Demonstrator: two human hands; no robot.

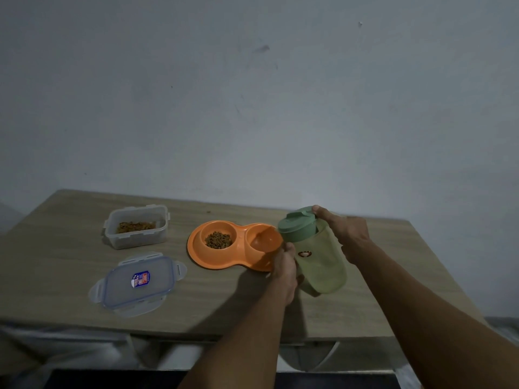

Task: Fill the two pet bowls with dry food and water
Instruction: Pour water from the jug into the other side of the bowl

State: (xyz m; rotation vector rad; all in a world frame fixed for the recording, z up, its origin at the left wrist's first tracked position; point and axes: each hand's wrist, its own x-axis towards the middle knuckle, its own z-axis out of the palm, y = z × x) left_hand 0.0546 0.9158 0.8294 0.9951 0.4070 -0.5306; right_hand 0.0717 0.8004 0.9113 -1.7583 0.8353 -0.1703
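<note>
With my left hand (285,269) wrapped around the green bottle (317,254) at lower right of centre and my right hand (346,234) gripping its lid (297,226), I judged it best to steady the body, flip the cap, then tilt slowly over the empty right well of the orange double bowl (238,261).

Wooden table (70,276) stood against a pale wall (252,94). Orange double pet bowl (224,262) sat at centre: left well held dry food (218,239), right well (262,241) looked empty. At its 3 o'clock, a green bottle (320,265) was tilted toward the bowl, lid (297,224) on. Left hand (285,269) gripped its lower body; right hand (346,234) held the top, thumb on the lid. At the bowl's 9 o'clock, an open clear container (134,240) held kibble (136,227); its lid (137,282) lay flat at 8 o'clock.
</note>
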